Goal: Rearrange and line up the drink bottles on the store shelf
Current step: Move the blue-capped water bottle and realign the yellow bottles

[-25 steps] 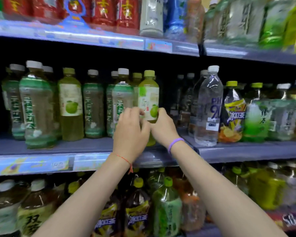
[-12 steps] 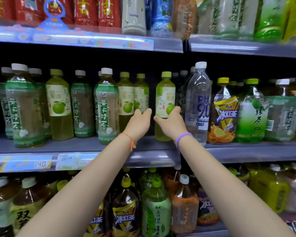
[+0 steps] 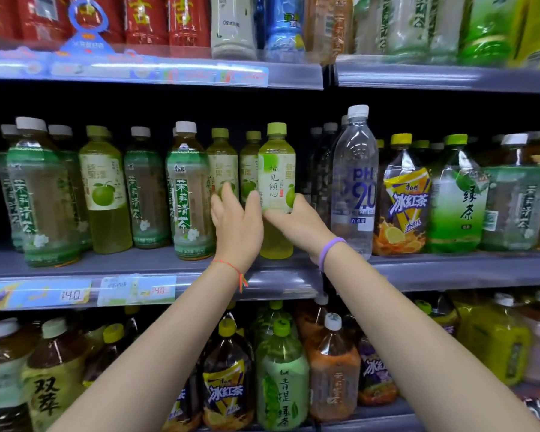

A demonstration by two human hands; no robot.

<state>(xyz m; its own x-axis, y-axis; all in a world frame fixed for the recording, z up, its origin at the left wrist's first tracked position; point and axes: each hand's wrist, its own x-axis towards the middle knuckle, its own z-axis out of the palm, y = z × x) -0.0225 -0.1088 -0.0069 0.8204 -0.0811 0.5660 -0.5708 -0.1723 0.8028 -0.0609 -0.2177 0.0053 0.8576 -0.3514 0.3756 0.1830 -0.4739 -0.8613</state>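
Observation:
A yellow-green pomelo drink bottle (image 3: 276, 169) with a green cap stands upright at the front of the grey middle shelf (image 3: 156, 263). My right hand (image 3: 296, 222) grips its lower right side. My left hand (image 3: 236, 222) presses against its left side, fingers loosely spread, covering the lower label. Two more pomelo bottles (image 3: 223, 160) stand behind and to the left. A jasmine tea bottle (image 3: 189, 194) with a white cap stands just left of my left hand.
A tall clear water bottle (image 3: 356, 182) stands close on the right, then an iced tea bottle (image 3: 402, 201) and green tea bottles (image 3: 455, 198). More tea bottles fill the left side (image 3: 41, 194). Shelves above and below are packed. Price tags (image 3: 138, 289) line the shelf edge.
The pomelo bottle stood alone with both hands open just below it; now both hands have risen and closed in on its sides. Earlier still, both hands held it.

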